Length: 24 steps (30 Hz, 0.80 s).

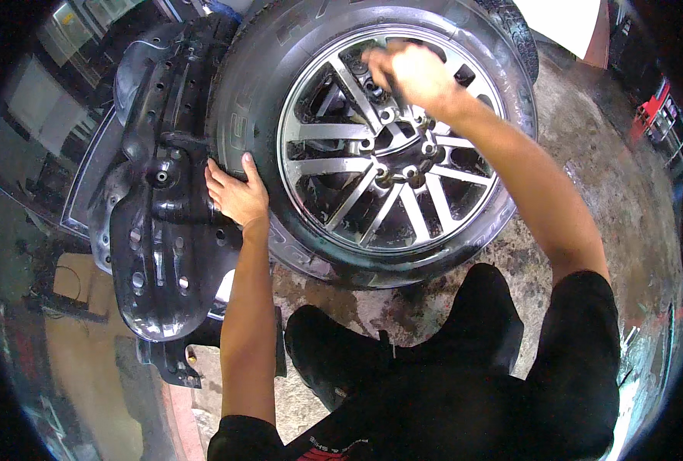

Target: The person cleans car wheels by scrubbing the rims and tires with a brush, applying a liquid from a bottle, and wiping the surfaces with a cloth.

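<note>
In front of me stands a car wheel: a black tyre (249,104) with raised lettering around a silver multi-spoke alloy rim (416,213). The rim looks wet, with dark patches between its spokes. Against the tyre's left edge rests my left hand (237,196), palm down, its fingers spread and holding nothing. My right hand (413,72) is over the upper spokes, above the dark centre cap (402,147). It is motion-blurred with curled fingers; whether something is held under it cannot be seen.
Left of the tyre is a glossy black panel with several holes (157,242). Another tyre (520,40) shows behind the wheel. A white panel (560,23) and a red object (652,112) are at the right. My knees (485,311) are close below the wheel, over a stained concrete floor (594,161).
</note>
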Each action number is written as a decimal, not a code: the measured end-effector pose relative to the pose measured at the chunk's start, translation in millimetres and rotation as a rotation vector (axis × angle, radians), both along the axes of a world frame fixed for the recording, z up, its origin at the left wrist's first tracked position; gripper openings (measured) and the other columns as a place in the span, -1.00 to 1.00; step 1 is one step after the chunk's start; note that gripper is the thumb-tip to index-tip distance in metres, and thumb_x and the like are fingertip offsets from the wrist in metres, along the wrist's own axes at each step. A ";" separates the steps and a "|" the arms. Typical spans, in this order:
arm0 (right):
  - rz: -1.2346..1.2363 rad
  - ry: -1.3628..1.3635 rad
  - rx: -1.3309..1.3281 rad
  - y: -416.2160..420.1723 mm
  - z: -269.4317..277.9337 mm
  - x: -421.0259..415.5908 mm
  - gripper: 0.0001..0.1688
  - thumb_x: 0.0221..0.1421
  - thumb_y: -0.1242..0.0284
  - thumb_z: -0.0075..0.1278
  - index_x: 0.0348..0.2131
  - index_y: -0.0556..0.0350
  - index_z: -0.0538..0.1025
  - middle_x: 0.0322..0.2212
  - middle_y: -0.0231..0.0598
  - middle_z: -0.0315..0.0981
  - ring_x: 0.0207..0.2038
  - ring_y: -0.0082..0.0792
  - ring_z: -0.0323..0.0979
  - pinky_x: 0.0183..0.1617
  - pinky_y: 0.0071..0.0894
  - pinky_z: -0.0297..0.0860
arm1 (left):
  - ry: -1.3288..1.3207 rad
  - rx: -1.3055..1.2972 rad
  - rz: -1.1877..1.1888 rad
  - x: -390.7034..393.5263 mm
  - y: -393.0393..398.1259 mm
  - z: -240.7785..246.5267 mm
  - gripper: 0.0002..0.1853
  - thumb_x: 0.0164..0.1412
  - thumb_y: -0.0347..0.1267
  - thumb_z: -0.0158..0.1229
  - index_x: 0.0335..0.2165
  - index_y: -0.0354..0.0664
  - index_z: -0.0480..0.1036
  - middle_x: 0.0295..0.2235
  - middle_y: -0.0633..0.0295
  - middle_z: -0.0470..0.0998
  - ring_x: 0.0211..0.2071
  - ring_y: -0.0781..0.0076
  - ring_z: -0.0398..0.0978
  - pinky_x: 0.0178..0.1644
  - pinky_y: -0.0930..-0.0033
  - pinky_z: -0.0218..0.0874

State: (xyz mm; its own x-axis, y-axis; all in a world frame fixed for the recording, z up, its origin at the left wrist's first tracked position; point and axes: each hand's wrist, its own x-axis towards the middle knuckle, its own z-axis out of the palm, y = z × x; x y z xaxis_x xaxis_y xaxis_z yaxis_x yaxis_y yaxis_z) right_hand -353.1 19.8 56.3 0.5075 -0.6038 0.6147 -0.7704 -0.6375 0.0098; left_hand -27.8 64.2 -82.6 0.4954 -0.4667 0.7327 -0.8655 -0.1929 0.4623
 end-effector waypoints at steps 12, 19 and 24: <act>0.110 -0.288 -0.011 30.7 -25.5 -27.6 -0.72 0.06 0.51 -0.03 -0.17 0.04 0.49 -0.44 -0.08 0.50 -0.38 -0.08 0.49 -0.22 -0.24 0.41 | 0.009 -0.008 0.002 -0.9 -0.5 -2.1 -0.13 0.12 0.22 -0.08 0.14 -0.27 0.14 0.09 -0.10 0.23 0.07 -0.10 0.24 0.10 -0.04 0.08; 0.055 -0.475 0.221 45.3 -110.6 -41.0 -0.77 0.08 0.44 -0.01 -0.24 0.07 0.56 -0.29 -0.04 0.55 -0.28 -0.17 0.55 -0.17 -0.36 0.45 | -0.048 -0.045 0.045 7.8 1.4 -2.8 -0.16 0.14 0.21 -0.09 0.11 -0.26 0.19 0.05 -0.06 0.28 0.04 -0.09 0.27 0.07 -0.02 0.13; -0.097 -0.881 0.142 52.4 -96.8 -30.5 -0.71 0.16 0.32 -0.04 -0.18 0.01 0.57 -0.38 -0.18 0.57 -0.41 -0.53 0.49 -0.25 -0.52 0.40 | -0.037 -0.020 0.044 5.2 2.7 -2.1 -0.16 0.14 0.22 -0.10 0.12 -0.26 0.18 0.06 -0.06 0.27 0.06 -0.08 0.26 0.07 -0.05 0.13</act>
